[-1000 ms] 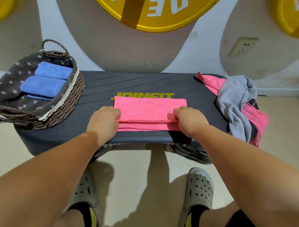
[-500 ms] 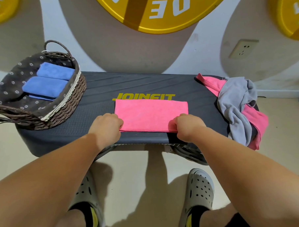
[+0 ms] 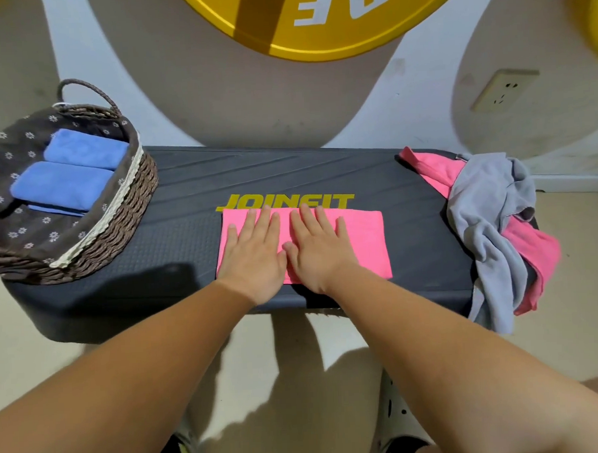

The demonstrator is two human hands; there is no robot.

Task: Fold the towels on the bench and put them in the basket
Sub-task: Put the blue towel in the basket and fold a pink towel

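**Bench top: both palms flat on a pink towel**

Behind the bench, the wall [image 3: 217,103] carries a big yellow disc [image 3: 316,37] with white letters; I can read "DE", and the rest is cut off at the top edge. The dark bench [image 3: 189,258] runs across in front of me. At its left end stands the wicker basket [image 3: 119,227], lined with brown flowered cloth, and two folded blue towels [image 3: 85,150] lie side by side in it. At the right end a crumpled grey towel [image 3: 488,201] is heaped over another pink towel [image 3: 538,253], and both hang off the edge. The folded pink towel [image 3: 363,244] lies flat in the middle of the bench, near the front edge. My left hand [image 3: 254,255] and right hand [image 3: 316,253] press down on its left half, fingers straight and spread, thumbs almost touching, gripping nothing. Just above my fingertips the bench reads "JOINFIT" [image 3: 283,201] in yellow, its lower edge covered by the towel. A wall socket [image 3: 500,90] sits at upper right.
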